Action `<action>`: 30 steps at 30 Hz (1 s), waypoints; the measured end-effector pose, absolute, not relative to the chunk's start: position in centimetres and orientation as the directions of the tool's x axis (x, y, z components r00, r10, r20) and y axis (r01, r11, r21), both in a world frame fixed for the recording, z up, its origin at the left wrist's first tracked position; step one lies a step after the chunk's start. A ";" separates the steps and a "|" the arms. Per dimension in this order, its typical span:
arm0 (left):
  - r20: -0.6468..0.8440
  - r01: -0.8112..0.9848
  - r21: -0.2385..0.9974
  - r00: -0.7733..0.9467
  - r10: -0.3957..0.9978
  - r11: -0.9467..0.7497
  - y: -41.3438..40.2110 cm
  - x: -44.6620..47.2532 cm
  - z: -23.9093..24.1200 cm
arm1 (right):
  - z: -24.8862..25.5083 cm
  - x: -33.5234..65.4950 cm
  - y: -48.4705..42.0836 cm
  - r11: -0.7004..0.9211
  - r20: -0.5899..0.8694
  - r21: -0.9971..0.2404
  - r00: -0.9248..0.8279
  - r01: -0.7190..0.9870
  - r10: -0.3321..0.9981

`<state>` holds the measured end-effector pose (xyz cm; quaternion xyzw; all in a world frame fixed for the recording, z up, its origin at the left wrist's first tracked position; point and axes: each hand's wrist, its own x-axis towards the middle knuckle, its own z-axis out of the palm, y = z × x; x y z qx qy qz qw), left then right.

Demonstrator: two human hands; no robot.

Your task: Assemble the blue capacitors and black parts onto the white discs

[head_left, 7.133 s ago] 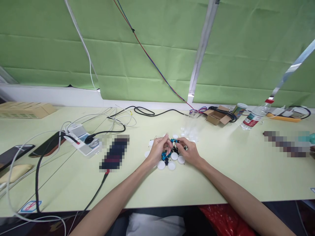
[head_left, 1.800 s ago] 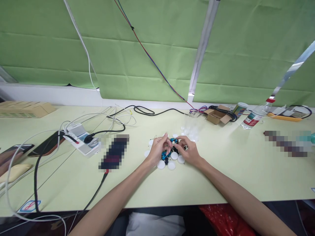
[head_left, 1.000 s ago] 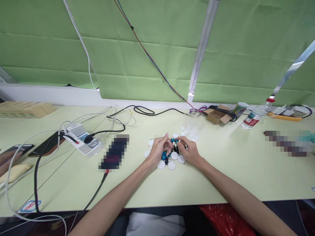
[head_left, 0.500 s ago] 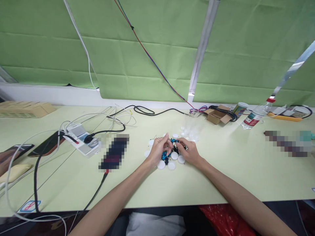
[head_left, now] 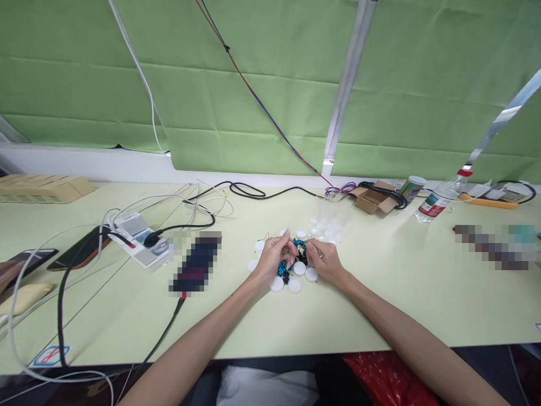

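My left hand (head_left: pixel 270 262) is closed in a pinch, thumb against the fingers; whatever lies between them is too small to make out. Facing it, my right hand (head_left: pixel 325 259) has its fingers curled together, with a bit of metal (head_left: pixel 320 256) showing at them; the rest is hidden. Between the hands lies a small blue part (head_left: pixel 300 244), close to the right fingertips. A second blue piece (head_left: pixel 282 268) with black bits sits under my left fingers. White round caps (head_left: pixel 295 285) lie around both hands on the pale table (head_left: pixel 262 321).
Clear plastic bags (head_left: pixel 332 217) lie just beyond my hands. Farther right stand an open cardboard box (head_left: pixel 372 203) and a tilted water bottle (head_left: pixel 439 200). To the left are a pixelated dark object (head_left: pixel 196 262), a white box (head_left: pixel 141 242) and cables. Another person's hand (head_left: pixel 10 273) is at the far left.
My right fingers have drawn slightly back and curled in, and the blue part between the hands now shows at a different angle. My left hand stays nearly still.
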<state>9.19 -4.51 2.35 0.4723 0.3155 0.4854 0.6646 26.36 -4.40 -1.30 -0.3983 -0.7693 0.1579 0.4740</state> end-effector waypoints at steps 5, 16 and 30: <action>0.048 -0.375 0.924 0.296 0.954 0.070 -4.5 9.2 2.6 | -1.5 26.2 -4.5 0.637 0.612 -0.662 -0.207 0.395 0.764; 0.051 -0.365 0.929 0.298 0.953 0.064 -4.5 9.3 2.5 | -1.5 26.2 -4.5 0.653 0.631 -0.639 -0.208 0.407 0.747; 0.028 -0.327 0.941 0.336 0.942 0.089 -4.5 9.1 2.3 | -1.7 26.4 -4.3 0.633 0.615 -0.626 -0.211 0.456 0.760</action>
